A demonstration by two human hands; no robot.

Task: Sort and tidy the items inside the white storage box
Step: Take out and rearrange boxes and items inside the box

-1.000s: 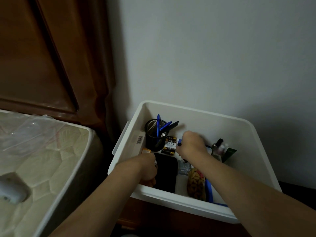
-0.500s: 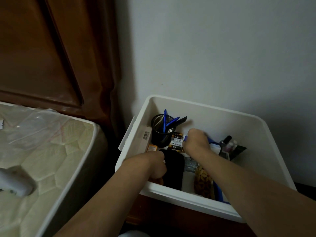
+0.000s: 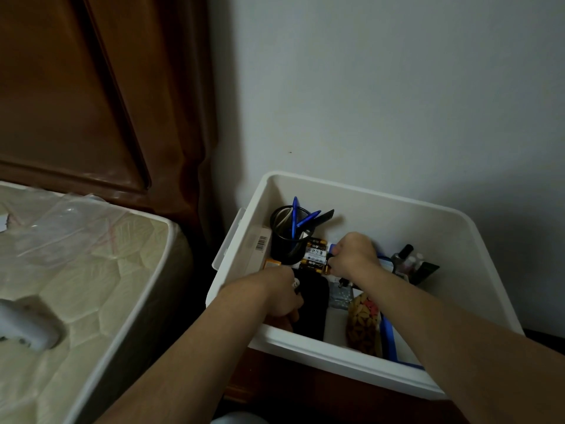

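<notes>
Inside the white storage box point(image 3: 452, 240), both hands are curled: the right hand point(image 3: 351, 255) closes round something blue at its fingertips, touching a pack of four batteries point(image 3: 315, 255), while the left hand point(image 3: 282, 296) grips a small white-tipped object, too hidden to name, beside a flat black case point(image 3: 312, 304). Just beyond the right fingers, one round black mesh pen cup point(image 3: 289, 240) holds two blue pens point(image 3: 307, 220); near the right wrist lie a patterned pouch point(image 3: 362, 325) and small bottles point(image 3: 406, 258), and a quilted mattress point(image 3: 91, 286) sits left of the box.
</notes>
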